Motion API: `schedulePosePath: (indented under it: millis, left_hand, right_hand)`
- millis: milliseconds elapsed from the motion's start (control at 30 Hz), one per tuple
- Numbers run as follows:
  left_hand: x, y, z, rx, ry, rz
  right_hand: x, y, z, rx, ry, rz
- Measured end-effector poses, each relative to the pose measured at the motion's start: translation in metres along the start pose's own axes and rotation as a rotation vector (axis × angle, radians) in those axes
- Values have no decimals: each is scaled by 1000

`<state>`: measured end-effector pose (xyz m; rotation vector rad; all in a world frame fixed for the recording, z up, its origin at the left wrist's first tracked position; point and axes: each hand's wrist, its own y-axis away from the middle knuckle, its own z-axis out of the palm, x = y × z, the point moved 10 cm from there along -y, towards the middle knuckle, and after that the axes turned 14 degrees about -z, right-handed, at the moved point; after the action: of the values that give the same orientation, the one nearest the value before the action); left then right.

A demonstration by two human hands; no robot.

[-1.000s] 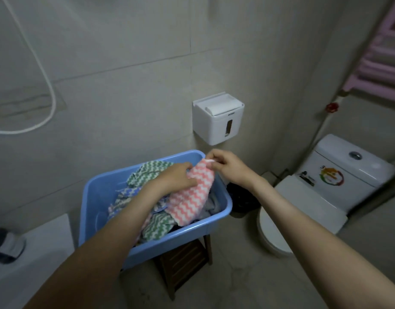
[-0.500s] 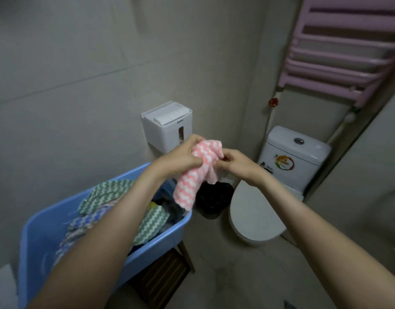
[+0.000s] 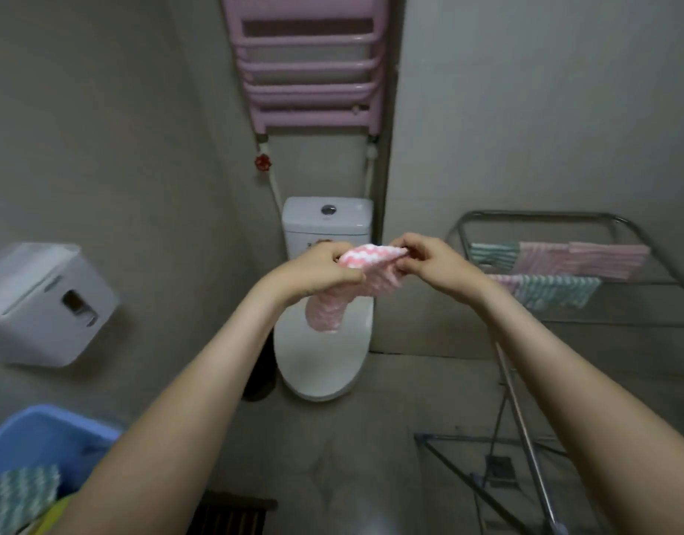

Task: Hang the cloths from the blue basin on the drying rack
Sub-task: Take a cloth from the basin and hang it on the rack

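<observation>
Pink-and-white zigzag-textured cloth (image 3: 346, 287), pinched at its top edge by left hand (image 3: 321, 270) and right hand (image 3: 429, 262); metal-tube drying rack (image 3: 618, 281) right.

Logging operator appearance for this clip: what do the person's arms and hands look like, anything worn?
The left hand and right hand wear no gloves, rings, watch or bands. The left forearm and right forearm are bare, no sleeves in view.

We pinch a pink zigzag cloth (image 3: 342, 291) by its top edge between left hand (image 3: 320, 270) and right hand (image 3: 430, 260), the rest drooping. The blue basin (image 3: 35, 438), lower left, holds a green cloth (image 3: 20, 496); the drying rack (image 3: 533, 215), right, bears pink and green cloths (image 3: 602, 260).
</observation>
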<state>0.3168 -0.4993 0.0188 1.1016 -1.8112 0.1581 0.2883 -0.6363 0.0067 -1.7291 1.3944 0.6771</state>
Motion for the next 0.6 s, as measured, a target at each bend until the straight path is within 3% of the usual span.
schedulePosePath:
  millis: [133, 233, 400, 600]
  left_hand:
    - [64, -34, 75, -214, -98, 69]
    - [113, -59, 121, -252, -110, 147]
    - [170, -123, 183, -127, -389, 228]
    - [215, -197, 234, -50, -442, 208]
  right_hand:
    - [43, 45, -94, 283, 67, 83]
    - [70, 77, -159, 478, 116, 148]
    - [126, 137, -256, 728, 173, 233]
    - [174, 189, -321, 829, 360, 332]
